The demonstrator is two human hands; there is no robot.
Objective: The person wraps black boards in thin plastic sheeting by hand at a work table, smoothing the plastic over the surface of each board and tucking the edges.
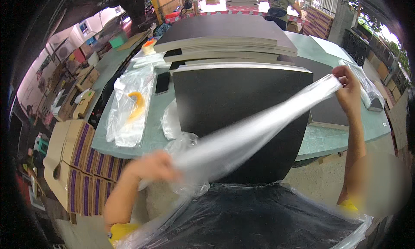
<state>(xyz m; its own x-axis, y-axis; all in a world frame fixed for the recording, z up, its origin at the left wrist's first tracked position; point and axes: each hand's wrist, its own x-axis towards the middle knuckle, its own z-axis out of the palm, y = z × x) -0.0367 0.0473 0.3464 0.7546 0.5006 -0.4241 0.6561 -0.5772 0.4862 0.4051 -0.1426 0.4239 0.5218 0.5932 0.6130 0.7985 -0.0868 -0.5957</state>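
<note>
A length of clear plastic film (259,119) stretches slantwise between my hands, gathered narrow at its upper right end. My right hand (348,87), raised at the right, pinches that end. Lower left, my left hand (158,167) is closed on the other end; motion blurs its fingers. Behind the film a black panel (233,93) with a white top edge leans against the table and partly hides it. Close to my body lies a dark surface covered with clear plastic (268,214). Crumpled clear plastic (183,143) hangs beside the panel's left edge.
A stack of black boards (225,30) rises on the green table (371,123). Left of it lie a phone (162,83), plastic bags (123,106) with a yellow curved object (137,105), and a tape roll (148,45). Folded cartons (82,175) stand lower left. Another person (281,7) stands beyond.
</note>
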